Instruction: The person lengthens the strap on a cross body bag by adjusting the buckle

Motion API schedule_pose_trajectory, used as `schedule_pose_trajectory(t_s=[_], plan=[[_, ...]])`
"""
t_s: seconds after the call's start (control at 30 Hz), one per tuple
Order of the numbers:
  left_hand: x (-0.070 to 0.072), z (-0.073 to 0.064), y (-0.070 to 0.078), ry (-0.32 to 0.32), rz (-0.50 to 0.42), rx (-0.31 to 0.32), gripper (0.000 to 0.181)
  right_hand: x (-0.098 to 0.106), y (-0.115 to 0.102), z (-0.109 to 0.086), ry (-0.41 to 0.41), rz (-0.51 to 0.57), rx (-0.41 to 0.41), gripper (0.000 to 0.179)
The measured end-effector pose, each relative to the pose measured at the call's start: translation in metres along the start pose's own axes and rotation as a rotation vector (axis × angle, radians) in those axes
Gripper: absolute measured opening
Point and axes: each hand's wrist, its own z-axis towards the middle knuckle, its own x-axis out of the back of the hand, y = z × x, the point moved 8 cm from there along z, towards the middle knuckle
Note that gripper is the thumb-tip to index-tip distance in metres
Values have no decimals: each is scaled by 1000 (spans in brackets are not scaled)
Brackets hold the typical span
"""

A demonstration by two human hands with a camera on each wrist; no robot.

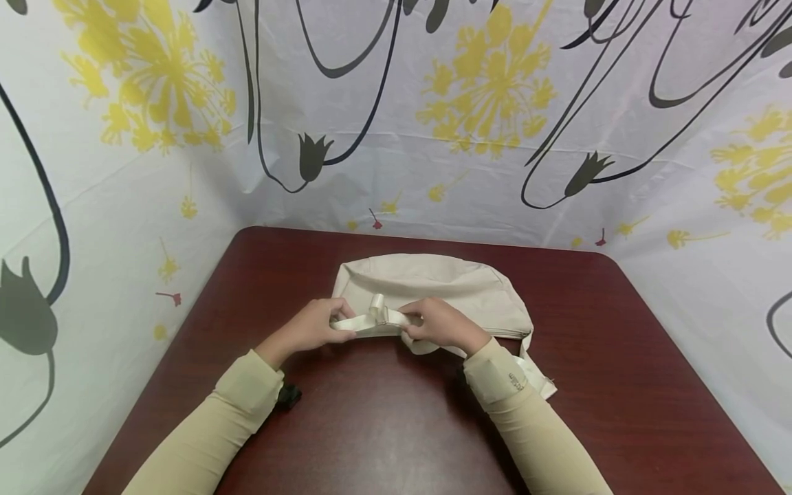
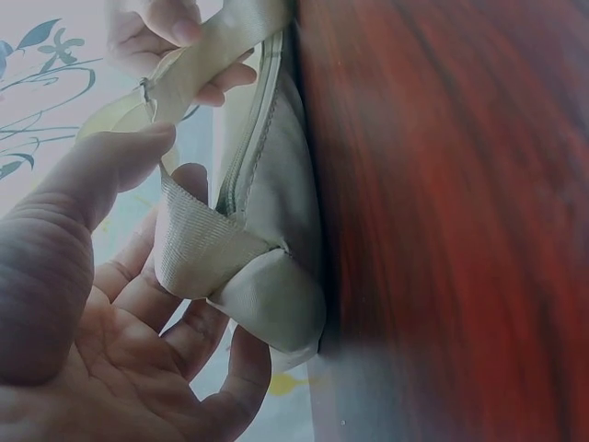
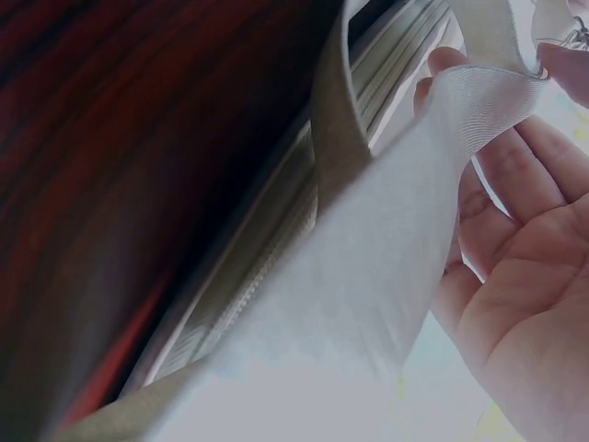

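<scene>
Soft cream shoulder bag (image 1: 433, 278) with a rounded back edge, lying lightly creased on a reddish-brown table (image 1: 383, 419). There's a zip (image 2: 250, 138) running along the bag's near side. The pale webbing strap (image 1: 357, 322) is kinda shiny and bunches into a little upright loop in front of the bag. Left hand (image 1: 317, 323) pinches it by the bag's left end, thumb and fingers clamped; right hand (image 1: 442, 322) pinches it too, in front of the bag's middle.
</scene>
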Motion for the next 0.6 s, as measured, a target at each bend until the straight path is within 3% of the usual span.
schedule_pose_trajectory(t_s=[0.6], plan=[[1,-1,1,0,-9,8,23,0,3,-2,-14,30,-26,8]])
